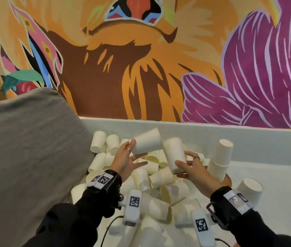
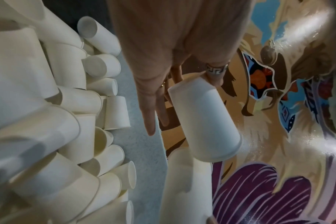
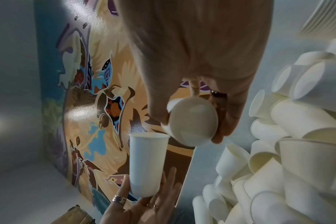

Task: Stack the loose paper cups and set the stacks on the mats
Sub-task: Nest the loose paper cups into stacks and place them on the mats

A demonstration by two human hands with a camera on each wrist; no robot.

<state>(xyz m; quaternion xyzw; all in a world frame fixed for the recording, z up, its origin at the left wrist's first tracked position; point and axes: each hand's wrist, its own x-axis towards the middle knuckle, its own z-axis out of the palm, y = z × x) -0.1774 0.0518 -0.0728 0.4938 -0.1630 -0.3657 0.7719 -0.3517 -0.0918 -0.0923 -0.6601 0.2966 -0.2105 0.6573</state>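
my left hand (image 1: 126, 162) covers the base of the cup (image 1: 147, 142) it holds. my right hand (image 1: 193, 169) hides the far side of its cup (image 1: 174, 155). behind that hand, the mat (image 1: 228, 179) under the tall stack (image 1: 220, 160) is mostly covered. loose cups (image 1: 159, 177) below my hands overlap, count unclear. right wrist view: tall stack cut off at top edge.

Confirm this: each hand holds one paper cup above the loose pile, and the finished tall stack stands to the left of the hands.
Wrong side. The head view shows the tall stack standing right of the hands. The rest holds: the left hand and the right hand each hold one cup above the loose pile.
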